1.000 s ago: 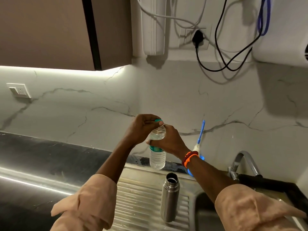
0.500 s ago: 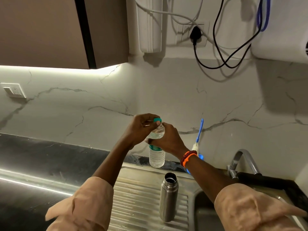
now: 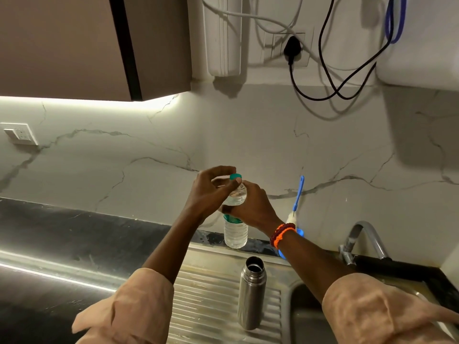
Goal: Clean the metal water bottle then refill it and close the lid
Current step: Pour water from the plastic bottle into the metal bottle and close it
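Two hands are seen in the single head view, both raised over the sink's ribbed steel draining board (image 3: 211, 294). The left hand (image 3: 211, 192) is held highest, its thumb and fingertips pinching a small teal screw cap (image 3: 235, 176) at the top of a clear plastic water bottle (image 3: 235, 229); whether the cap is seated on the neck or already lifted clear cannot be told. The right hand (image 3: 253, 207) is wrapped round the shoulder of that plastic bottle, fingers curled, the bottle held upright and clear of the dark desk (image 3: 74, 234).

The cylindrical stainless-steel water bottle (image 3: 251, 294) stands upright on the draining board, below and nearer the body than both hands, almost directly under the right wrist with its orange and red beaded bracelets (image 3: 282, 235). Its long axis is vertical, its mouth is open upward and no lid is seen on it. The right hand is judged the nearer to it, so a pour would call for the plastic bottle to be brought down and toward the body, then tipped over that open mouth.

Beyond the right wrist, a blue-handled bottle brush (image 3: 298, 194) is leaned against the marbled wall. To the right of that hand, a curved metal tap (image 3: 362, 234) is seen over the basin.
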